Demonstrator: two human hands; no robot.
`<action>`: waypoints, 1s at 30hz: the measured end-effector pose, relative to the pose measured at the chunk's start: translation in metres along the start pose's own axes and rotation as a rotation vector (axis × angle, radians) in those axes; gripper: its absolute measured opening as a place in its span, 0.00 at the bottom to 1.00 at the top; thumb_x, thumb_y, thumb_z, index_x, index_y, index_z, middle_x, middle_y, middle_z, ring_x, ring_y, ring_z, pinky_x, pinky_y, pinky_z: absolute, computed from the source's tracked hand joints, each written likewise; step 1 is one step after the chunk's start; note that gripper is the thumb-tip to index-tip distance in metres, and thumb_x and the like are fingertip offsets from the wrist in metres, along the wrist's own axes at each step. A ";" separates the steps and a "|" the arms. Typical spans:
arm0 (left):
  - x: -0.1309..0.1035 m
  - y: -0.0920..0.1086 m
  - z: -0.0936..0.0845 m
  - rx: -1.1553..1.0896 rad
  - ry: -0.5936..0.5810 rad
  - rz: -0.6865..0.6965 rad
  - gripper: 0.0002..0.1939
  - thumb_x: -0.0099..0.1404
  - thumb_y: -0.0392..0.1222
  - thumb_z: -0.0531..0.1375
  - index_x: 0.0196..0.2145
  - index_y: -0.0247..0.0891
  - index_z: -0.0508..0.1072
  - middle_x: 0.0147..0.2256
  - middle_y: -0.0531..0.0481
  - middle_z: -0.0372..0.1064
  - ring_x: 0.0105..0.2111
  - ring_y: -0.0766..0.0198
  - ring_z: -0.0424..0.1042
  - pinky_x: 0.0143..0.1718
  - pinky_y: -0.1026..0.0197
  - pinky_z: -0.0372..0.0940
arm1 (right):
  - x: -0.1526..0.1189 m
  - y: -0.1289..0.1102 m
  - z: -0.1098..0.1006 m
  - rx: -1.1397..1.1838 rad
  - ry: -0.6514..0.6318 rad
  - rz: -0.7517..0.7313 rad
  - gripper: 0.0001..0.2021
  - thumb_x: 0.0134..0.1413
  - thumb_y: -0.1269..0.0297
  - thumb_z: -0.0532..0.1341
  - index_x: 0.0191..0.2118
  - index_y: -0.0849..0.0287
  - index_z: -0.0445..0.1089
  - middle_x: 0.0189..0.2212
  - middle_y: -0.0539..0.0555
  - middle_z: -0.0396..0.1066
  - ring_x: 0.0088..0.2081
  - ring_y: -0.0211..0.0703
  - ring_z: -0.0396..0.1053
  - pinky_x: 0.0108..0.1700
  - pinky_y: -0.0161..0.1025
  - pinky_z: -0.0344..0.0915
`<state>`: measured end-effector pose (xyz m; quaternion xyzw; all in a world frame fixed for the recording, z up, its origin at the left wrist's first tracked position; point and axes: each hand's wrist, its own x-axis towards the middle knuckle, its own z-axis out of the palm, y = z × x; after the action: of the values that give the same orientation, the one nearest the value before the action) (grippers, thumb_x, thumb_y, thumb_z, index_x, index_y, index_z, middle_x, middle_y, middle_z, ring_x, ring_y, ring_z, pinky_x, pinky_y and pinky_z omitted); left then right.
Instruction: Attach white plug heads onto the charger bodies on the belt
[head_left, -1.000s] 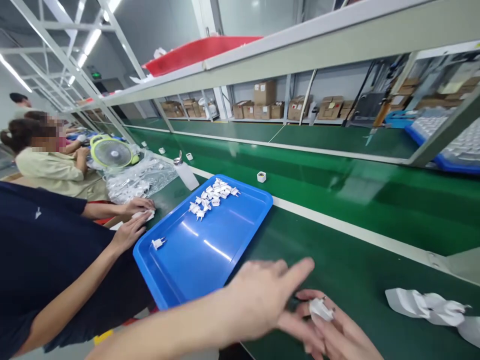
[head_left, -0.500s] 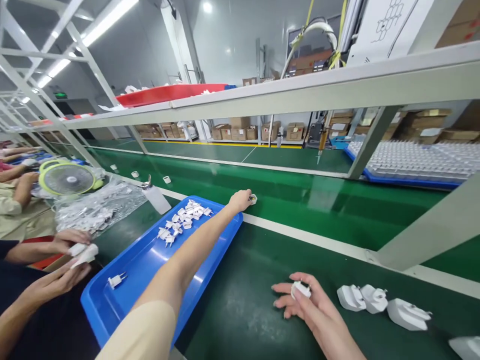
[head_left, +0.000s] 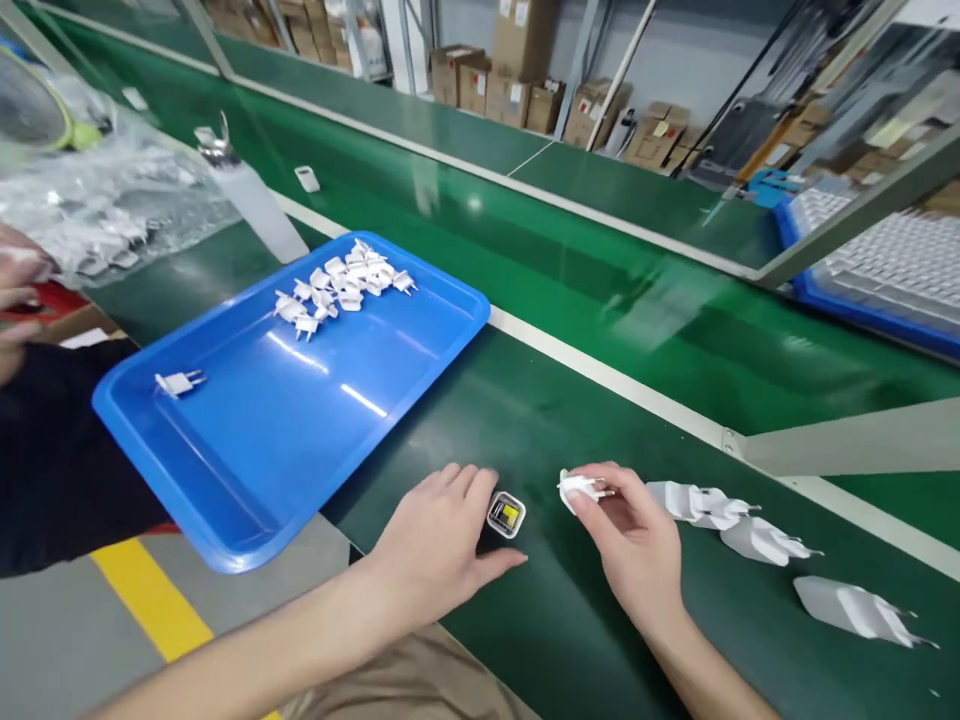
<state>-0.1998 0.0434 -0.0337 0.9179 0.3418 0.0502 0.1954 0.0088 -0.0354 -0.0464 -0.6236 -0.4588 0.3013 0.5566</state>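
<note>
My left hand (head_left: pixel 442 540) is around an open-ended white charger housing (head_left: pixel 507 514), with yellow and dark parts showing inside it, low over the green bench. To its right, my right hand (head_left: pixel 637 530) pinches a white plug piece (head_left: pixel 581 488) with two metal pins between thumb and fingers. Left of my hands lies a blue tray (head_left: pixel 300 440) with several white plug pieces (head_left: pixel 352 275) in a heap at its far side and one plug piece (head_left: pixel 180 382) near its left end. Several white chargers with pins (head_left: pixel 855 610) lie right of my right hand.
A white bottle (head_left: pixel 251 195) with a metal top stands behind the tray. Another white housing (head_left: pixel 307 179) sits on the green belt (head_left: pixel 562 270). Plastic bags of white parts (head_left: pixel 105 215) and a person's hand (head_left: pixel 19 285) are at the left. A metal post rises at the right.
My left hand has come back from the belt to the near bench with the white housing. My right hand still holds the plug piece. The view has tilted down.
</note>
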 end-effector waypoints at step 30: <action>-0.003 0.004 0.048 -0.405 0.336 0.051 0.19 0.82 0.54 0.49 0.44 0.37 0.69 0.34 0.51 0.63 0.34 0.57 0.58 0.36 0.54 0.46 | -0.011 -0.009 0.014 -0.469 -0.458 -0.447 0.09 0.73 0.78 0.56 0.50 0.60 0.68 0.39 0.56 0.71 0.36 0.49 0.66 0.40 0.44 0.63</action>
<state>-0.1890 0.0227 -0.0759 0.8472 0.3290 0.2744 0.3142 -0.0102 -0.0397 -0.0415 -0.5351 -0.7518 0.1911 0.3344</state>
